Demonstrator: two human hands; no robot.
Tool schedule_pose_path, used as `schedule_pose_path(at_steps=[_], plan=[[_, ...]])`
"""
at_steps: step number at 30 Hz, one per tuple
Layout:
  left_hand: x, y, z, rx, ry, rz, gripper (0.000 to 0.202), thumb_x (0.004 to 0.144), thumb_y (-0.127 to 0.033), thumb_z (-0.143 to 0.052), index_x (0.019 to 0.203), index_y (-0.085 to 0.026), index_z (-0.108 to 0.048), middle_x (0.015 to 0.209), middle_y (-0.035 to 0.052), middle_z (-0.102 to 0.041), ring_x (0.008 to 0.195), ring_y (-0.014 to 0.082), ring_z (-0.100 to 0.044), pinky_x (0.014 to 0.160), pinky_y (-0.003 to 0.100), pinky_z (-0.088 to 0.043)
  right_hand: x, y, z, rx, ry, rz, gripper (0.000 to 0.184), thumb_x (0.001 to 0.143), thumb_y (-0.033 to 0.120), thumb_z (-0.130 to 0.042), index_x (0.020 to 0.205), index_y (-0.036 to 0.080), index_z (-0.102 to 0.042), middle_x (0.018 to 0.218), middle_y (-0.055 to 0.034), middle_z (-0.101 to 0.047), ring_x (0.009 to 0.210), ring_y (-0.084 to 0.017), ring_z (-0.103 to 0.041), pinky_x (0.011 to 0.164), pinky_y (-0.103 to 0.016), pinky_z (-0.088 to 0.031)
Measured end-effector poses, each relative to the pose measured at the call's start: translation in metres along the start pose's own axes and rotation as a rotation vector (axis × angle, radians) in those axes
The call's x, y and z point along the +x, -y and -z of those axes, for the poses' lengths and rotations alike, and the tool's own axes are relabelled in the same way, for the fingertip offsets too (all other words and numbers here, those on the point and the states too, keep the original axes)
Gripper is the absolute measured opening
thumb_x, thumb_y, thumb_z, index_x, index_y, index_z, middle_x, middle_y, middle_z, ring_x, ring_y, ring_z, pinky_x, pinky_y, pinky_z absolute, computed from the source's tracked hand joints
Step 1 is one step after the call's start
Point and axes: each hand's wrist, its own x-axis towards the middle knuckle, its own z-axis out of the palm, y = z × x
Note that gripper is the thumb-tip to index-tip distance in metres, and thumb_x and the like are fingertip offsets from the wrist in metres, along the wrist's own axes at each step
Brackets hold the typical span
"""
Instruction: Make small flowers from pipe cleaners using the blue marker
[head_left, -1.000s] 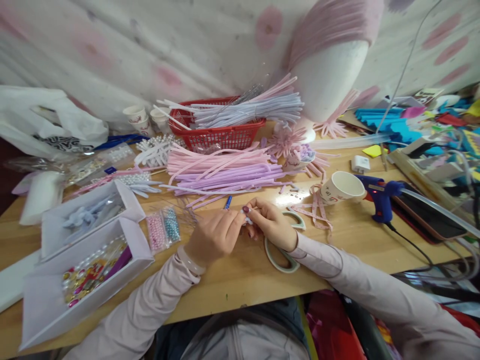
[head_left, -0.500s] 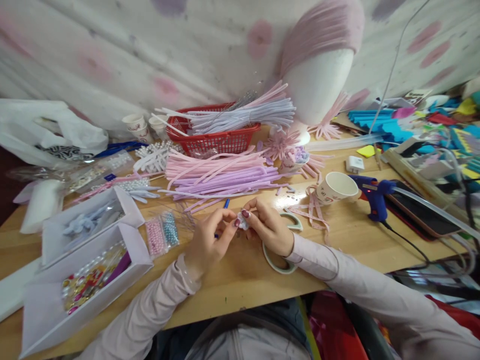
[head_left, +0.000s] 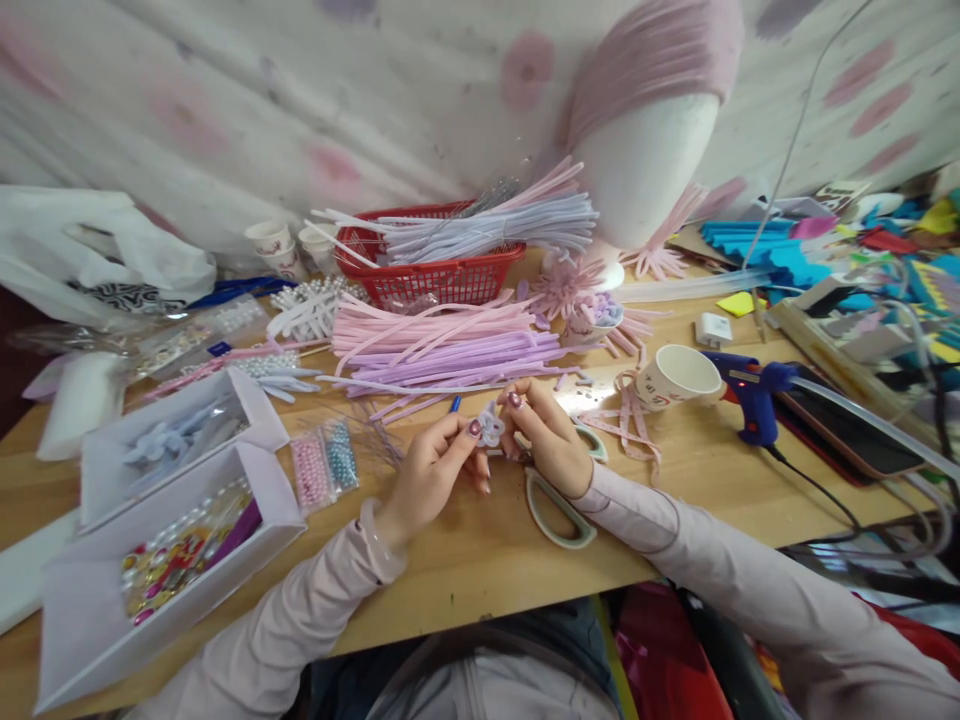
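My left hand (head_left: 435,470) and my right hand (head_left: 546,435) meet over the wooden table (head_left: 480,560), both pinching a small pale lilac looped piece of pipe cleaner (head_left: 491,427) between thumbs and fingertips. Pale green scissors (head_left: 559,500) lie flat under my right wrist. Just behind the hands lies a heap of pink and lilac pipe cleaners (head_left: 442,345). A blue pen tip (head_left: 454,404) pokes out behind my left hand.
A red basket (head_left: 431,265) of pale pipe cleaners stands at the back beside a foam head (head_left: 645,170). White boxes (head_left: 161,520) of beads and gems sit at left, bead packets (head_left: 326,462) beside them. A paper cup (head_left: 675,375) and blue glue gun (head_left: 750,385) lie at right.
The left hand has turned palm up and its fingers have opened out a little. The looped piece now shows clearly between both hands, lifted slightly away from me.
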Motion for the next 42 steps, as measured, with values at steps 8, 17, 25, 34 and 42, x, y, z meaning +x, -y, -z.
schedule_pose_path(at_steps=[8,17,25,34,42], plan=[[0.011,0.002,0.006,-0.050,0.026,-0.020,0.030,0.083,-0.042,-0.056,0.081,-0.013,-0.056,0.068,0.0042,-0.066,0.051,0.0127,-0.060,0.052,0.026,-0.049,0.004,0.002,0.004,-0.387,0.031,0.103,0.040,0.094,0.048,-0.039,0.065,0.020,-0.042,0.058,0.0035,-0.042,0.054,-0.011,-0.040,0.055,-0.025,-0.035],[0.011,-0.002,0.009,0.203,0.095,-0.138,0.027,0.089,-0.037,-0.050,0.073,-0.016,-0.052,0.059,-0.0016,-0.055,0.055,0.0107,-0.053,0.058,0.024,-0.045,-0.001,0.005,0.005,-0.400,0.023,0.134,0.038,0.093,0.044,-0.043,0.065,0.019,-0.046,0.056,0.0033,-0.045,0.050,-0.010,-0.041,0.051,-0.023,-0.036],[0.004,-0.003,0.011,0.398,0.197,-0.219,0.025,0.091,-0.030,-0.042,0.071,-0.018,-0.049,0.062,-0.0011,-0.052,0.058,0.0110,-0.049,0.058,0.023,-0.042,-0.005,0.006,0.002,-0.338,0.165,0.074,0.044,0.095,0.044,-0.037,0.060,0.019,-0.044,0.049,0.0033,-0.043,0.047,-0.010,-0.042,0.050,-0.023,-0.037],[0.009,0.000,0.013,0.032,0.142,-0.095,0.028,0.089,-0.041,-0.048,0.075,-0.017,-0.051,0.060,-0.0016,-0.049,0.055,0.0115,-0.050,0.056,0.026,-0.048,-0.005,0.002,0.009,-0.400,-0.050,0.263,0.022,0.096,0.031,-0.036,0.087,0.020,-0.053,0.072,-0.0023,-0.052,0.066,-0.016,-0.052,0.062,-0.030,-0.046],[0.004,-0.003,0.017,0.096,0.191,-0.132,0.027,0.086,-0.040,-0.054,0.077,-0.015,-0.055,0.064,-0.0009,-0.049,0.057,0.0103,-0.048,0.054,0.024,-0.044,0.008,0.002,0.018,-0.916,0.028,0.641,0.023,0.087,0.013,-0.046,0.102,0.022,-0.060,0.112,-0.0109,-0.056,0.099,-0.023,-0.054,0.082,-0.040,-0.047]])
